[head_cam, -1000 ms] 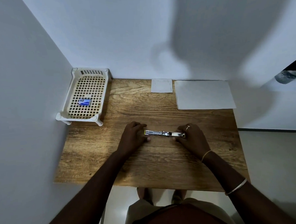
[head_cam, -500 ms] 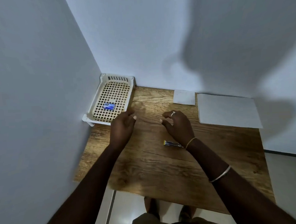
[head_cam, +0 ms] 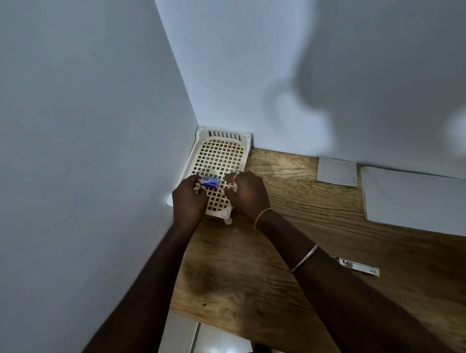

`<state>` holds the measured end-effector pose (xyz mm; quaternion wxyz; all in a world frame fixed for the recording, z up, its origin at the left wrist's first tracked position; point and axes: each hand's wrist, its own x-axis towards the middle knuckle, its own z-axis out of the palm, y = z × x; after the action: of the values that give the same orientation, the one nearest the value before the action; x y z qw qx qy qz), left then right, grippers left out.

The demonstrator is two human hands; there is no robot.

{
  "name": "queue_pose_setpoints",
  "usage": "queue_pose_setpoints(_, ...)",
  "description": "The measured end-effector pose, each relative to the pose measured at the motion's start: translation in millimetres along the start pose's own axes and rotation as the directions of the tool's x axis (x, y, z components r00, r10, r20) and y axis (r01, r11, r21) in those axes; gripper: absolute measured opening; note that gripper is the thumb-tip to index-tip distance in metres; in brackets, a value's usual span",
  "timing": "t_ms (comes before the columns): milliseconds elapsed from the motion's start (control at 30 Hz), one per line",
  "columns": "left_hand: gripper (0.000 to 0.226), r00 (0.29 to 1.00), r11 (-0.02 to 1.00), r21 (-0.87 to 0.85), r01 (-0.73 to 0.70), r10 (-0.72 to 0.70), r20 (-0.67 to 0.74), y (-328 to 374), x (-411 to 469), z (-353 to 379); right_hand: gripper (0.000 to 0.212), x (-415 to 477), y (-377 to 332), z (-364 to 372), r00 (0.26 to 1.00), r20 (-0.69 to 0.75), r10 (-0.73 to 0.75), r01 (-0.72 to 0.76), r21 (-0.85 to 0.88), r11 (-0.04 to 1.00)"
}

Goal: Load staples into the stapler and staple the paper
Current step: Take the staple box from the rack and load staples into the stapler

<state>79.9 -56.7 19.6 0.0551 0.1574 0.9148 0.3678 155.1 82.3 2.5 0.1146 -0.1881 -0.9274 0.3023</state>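
A small blue staple box (head_cam: 210, 182) lies in the white lattice basket (head_cam: 224, 132) in the table's far left corner. My left hand (head_cam: 188, 203) is over the basket's near end, its fingertips closed on the box's left end. My right hand (head_cam: 250, 197) hovers just right of the box with curled fingers that hold nothing. The metal stapler (head_cam: 358, 267) lies flat on the wooden table (head_cam: 258, 269), partly hidden behind my right forearm. A large white sheet of paper (head_cam: 416, 193) rests at the far right.
A small white paper square (head_cam: 337, 172) lies against the back wall, left of the large sheet. Walls close the table in on the left and at the back. The floor shows below the table's near edge.
Both hands left the stapler on the table and reached to the basket. My left hand has come onto the blue box. The view has swung left.
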Motion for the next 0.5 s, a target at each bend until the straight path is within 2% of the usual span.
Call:
queue_pose_setpoints(300, 0.034, 0.997, 0.998, 0.039, 0.055, -0.057, 0.048, -9, 23, 11, 0.025, 36, -6, 22, 0.997, 0.069, -0.017, 0.029, -0.166, 0.986)
queue_pose_setpoints(500, 0.032, 0.993, 0.996, 0.01, 0.089, -0.089, 0.073, -13, 25, 11, 0.017, 41, -2, 29, 0.998, 0.059, 0.001, 0.008, -0.154, 0.988)
